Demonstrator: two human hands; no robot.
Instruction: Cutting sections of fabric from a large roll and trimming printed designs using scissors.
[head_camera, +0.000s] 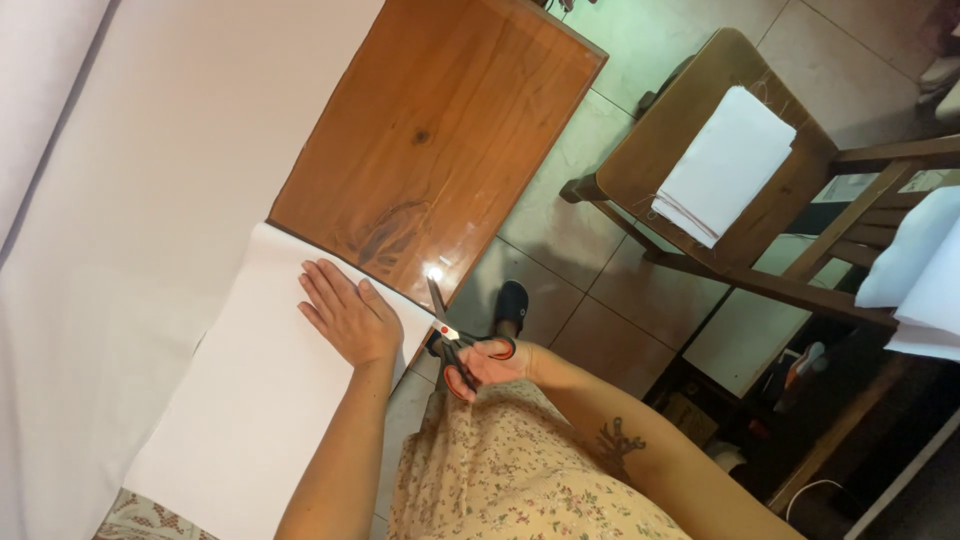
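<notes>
White cloth lies folded on the near end of a brown wooden table. A bigger white sheet covers the left side of the table.

The left hand is open and lies flat on the folded cloth, near its far right corner. The fingers are spread a little and press the cloth down.

The right hand is closed around the handles of the scissors. The handles are black and red. The scissors are just off the right edge of the table, right beside the edge of the cloth. The blades point to the far side and look nearly shut. I cannot tell if they touch the cloth.

I think the step in hand is getting the scissors lined up at the edge of the cloth, with no cut begun that I can see. A cut from here would need the blades opened and slid onto the cloth edge, while the flat hand keeps the cloth from sliding. The fingers of that hand are close to the blades, so care is needed.

Past the table, on the right, a wooden chair holds a pile of folded white cloth.
</notes>
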